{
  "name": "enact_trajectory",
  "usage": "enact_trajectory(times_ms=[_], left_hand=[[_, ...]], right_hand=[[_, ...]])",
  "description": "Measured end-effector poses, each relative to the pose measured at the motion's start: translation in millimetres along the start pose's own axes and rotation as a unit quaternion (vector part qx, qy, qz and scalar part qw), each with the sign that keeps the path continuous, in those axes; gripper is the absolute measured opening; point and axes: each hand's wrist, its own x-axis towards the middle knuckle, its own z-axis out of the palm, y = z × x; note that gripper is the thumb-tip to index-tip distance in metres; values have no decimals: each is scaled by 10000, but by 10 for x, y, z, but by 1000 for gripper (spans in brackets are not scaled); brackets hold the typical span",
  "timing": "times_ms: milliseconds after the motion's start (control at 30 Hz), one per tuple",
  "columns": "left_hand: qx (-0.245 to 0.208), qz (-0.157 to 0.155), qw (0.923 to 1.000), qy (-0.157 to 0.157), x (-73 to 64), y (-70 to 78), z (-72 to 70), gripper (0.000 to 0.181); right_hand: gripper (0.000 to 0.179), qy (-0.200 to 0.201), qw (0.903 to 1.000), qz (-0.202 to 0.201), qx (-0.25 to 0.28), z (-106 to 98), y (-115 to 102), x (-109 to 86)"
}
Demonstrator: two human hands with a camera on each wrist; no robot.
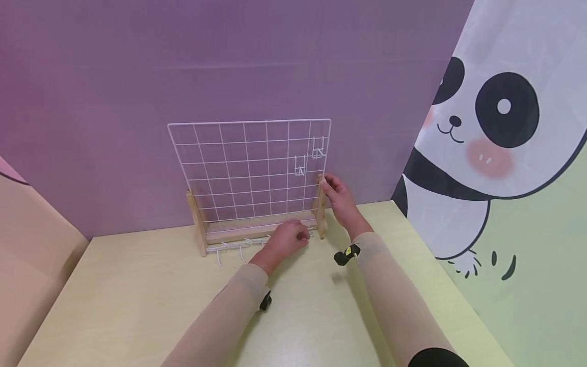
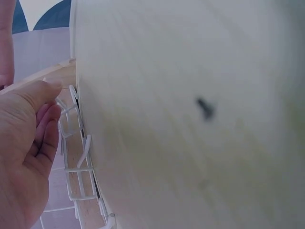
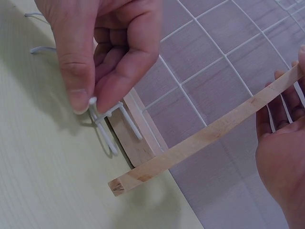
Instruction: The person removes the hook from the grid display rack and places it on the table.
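A white wire grid panel (image 1: 249, 122) stands upright in a wooden base with two side posts. My left hand (image 1: 288, 239) is low in front of it, near the right end. Between thumb and forefinger it pinches a small white wire hook (image 3: 114, 107), which lies close over the wooden base bar. My right hand (image 1: 340, 201) grips the upper part of the right wooden post (image 3: 205, 133), its fingers passing behind the wood. Two white hooks hang on the grid's right side, a lower hook (image 1: 300, 168) and an upper hook (image 1: 318, 149).
Several more white hooks (image 2: 78, 183) line the front of the base, to the left of my left hand. The rack stands at the back edge of a pale wooden table (image 1: 137, 295), before a purple backdrop (image 1: 114, 102). A panda-print sheet (image 1: 449, 219) hangs at right.
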Motion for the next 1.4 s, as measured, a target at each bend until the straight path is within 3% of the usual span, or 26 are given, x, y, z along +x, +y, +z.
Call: enact_trajectory(times_ms=[433,667,967,1167,1300,1400], left_hand=[[5,358,9994,2,-15,-46,0,10],[0,268,9996,-22,-22,-43,-5,9],[-368,-25,9990,247,-42,-22,-77,7],[-858,-318,9927,784,-15,63,-248,5],[-950,-191,9849,1437,30,154,-407,6],[-1062,-13,9738,2009,77,225,-527,9]], right_hand=[[34,0,9998,-106,150,22,-2,-6],[34,1,9998,-76,174,23,-5,-13],[39,32,9999,68,98,-1,13,-6],[39,-24,9998,39,176,8,-1,-18],[40,-50,9999,20,142,22,-24,-33],[40,-63,9999,51,128,30,-33,-33]])
